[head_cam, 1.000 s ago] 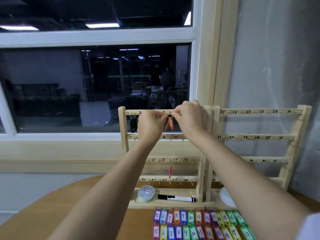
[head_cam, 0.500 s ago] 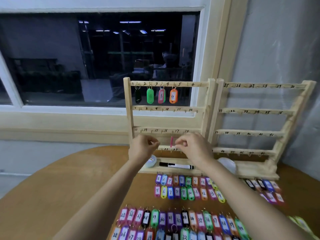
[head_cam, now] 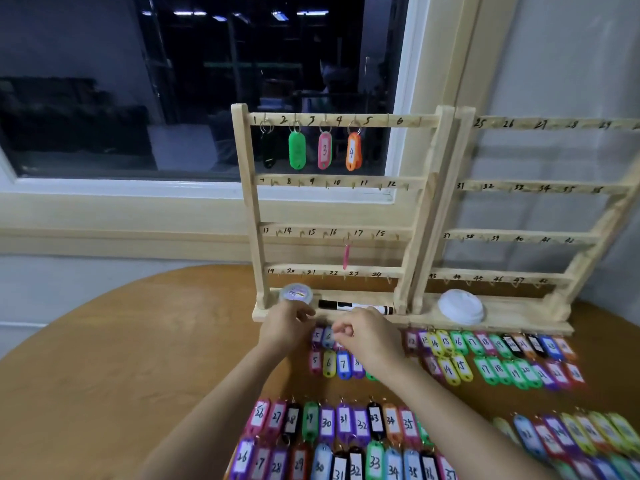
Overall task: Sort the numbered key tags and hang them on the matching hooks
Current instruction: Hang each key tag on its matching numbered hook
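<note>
A: What lay nearest the camera?
B: Two rows of key tags [head_cam: 346, 441] numbered from the mid-twenties up, lying flat on the round wooden table [head_cam: 138, 358]; more blurred tags ran off to the right.

A: And the hands?
B: Both hovered over the next rows, the low-numbered tags [head_cam: 332, 363]; the left hand [head_cam: 287, 329] was loosely curled, fingertips at the tags marked 5 and 6; the right hand [head_cam: 370, 337] had thumb and forefinger drawn together just beside the pale blue 6 tag [head_cam: 328, 337]; I could not tell whether either hand actually gripped a tag, since that spot was blurred.

A: What stood behind them?
B: The left wooden rack [head_cam: 246, 209], upright on its base; a black marker [head_cam: 353, 306] and a small round tin [head_cam: 296, 293] rested on that base; a white lid [head_cam: 460, 310] sat on the base of the right rack [head_cam: 519, 233], which touched the first.

A: Anything hung already?
B: Yes; on the top rail a black tag [head_cam: 268, 150], a green tag [head_cam: 296, 150], a pink 3 tag [head_cam: 324, 151] and an orange 4 tag [head_cam: 353, 152] hung side by side beneath numbers 1 to 4; a thin pink tag [head_cam: 346, 257] hung edge-on from the third rail near 17; beyond was a dark window [head_cam: 173, 81].
</note>
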Tool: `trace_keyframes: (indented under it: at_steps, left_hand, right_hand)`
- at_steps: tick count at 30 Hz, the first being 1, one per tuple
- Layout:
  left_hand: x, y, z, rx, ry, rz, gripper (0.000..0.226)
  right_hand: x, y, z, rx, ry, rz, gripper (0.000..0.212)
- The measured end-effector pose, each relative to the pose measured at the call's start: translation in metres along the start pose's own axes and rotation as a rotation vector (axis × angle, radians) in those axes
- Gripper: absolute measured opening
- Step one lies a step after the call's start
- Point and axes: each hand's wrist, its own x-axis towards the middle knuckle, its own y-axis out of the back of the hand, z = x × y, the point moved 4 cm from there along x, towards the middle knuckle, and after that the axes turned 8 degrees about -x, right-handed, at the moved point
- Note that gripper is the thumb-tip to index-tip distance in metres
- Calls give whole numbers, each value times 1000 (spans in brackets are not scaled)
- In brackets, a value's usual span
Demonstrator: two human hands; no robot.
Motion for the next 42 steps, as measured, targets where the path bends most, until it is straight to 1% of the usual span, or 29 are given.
trace_keyframes:
  at_steps: [4,6,8,14,17,22,25,30,32,35,39,42]
  left_hand:
    - [8,-9,-1,29,-38,-70,18]
    - [10,-10,-3,41,-43,-71,17]
    - [10,-11,-4,49,-55,-53,15]
    - [9,-13,-7,51,-90,-22,13]
    - [9,-13,-7,57,-92,-19,9]
    - [7,-2,-1,47,-100,8,10]
    - [5,15,8,35,-74,30,10]
    - [1,46,40,-60,-142,9,8]
    - [0,61,59,-112,-160,51,7]
    - [-2,87,96,-217,-181,139,6]
    - [-9,114,154,-390,-229,121,5]
    - [-7,128,191,-526,-245,133,3]
  right_hand:
    - [4,-19,-7,22,33,-53,21]
    - [6,-27,-11,-12,58,-78,24]
    - [7,-34,-16,-54,78,-86,24]
    - [7,-42,-18,-47,40,-40,14]
    - [7,-42,-15,-32,26,-27,14]
    - [4,-28,-11,10,6,33,16]
    - [1,-13,-7,29,-8,51,15]
    - [1,29,-6,104,-52,120,11]
    - [3,53,-8,129,-29,161,9]
    - [6,95,-11,102,-18,233,11]
    - [11,149,-11,108,9,330,16]
    - [18,183,-9,85,-8,392,20]
